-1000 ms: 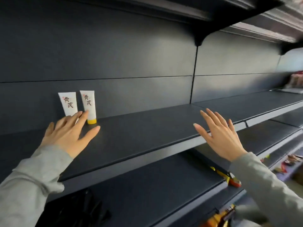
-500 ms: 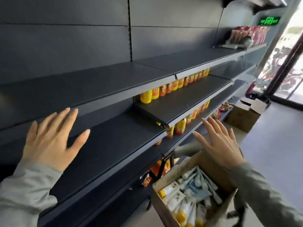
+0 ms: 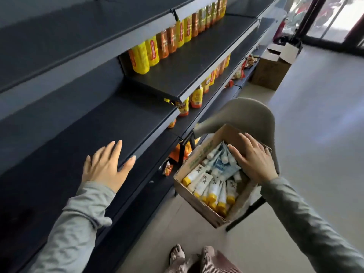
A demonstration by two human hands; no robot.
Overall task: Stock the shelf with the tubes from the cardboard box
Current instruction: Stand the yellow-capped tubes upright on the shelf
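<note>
A: What is nearest?

B: A foot (image 3: 177, 254) on the pale floor (image 3: 319, 134), then both grey sleeves. The left hand (image 3: 105, 167) hovers flat over the front edge of a dark shelf (image 3: 65, 134), fingers (image 3: 116, 150) spread wide, holding nothing.

A: And the right?

B: The right hand (image 3: 254, 161) is over the far end of the box (image 3: 195, 198), palm down, fingers spread on the blue-and-white tubes (image 3: 219, 164); I cannot tell whether it grips one. The box sits on a chair (image 3: 248, 113) just beside the shelving.

A: How many tubes?

B: In the box's near end, about eight white tubes with yellow caps (image 3: 213, 191) in a row. The blue ones are heaped, too jumbled to count.

A: Farther off?

B: Roughly a dozen yellow and orange bottles (image 3: 177, 34) lined along the back edge of a higher shelf, more under it. One second carton (image 3: 273, 66) stands open on the floor, with glass doors (image 3: 334, 14) beyond it.

A: What changed?

B: A second ago the view faced two tubes standing on the shelf, the left hand by them. It has since swung down and right; half a second ago the right hand was above the box, now it is in it.
</note>
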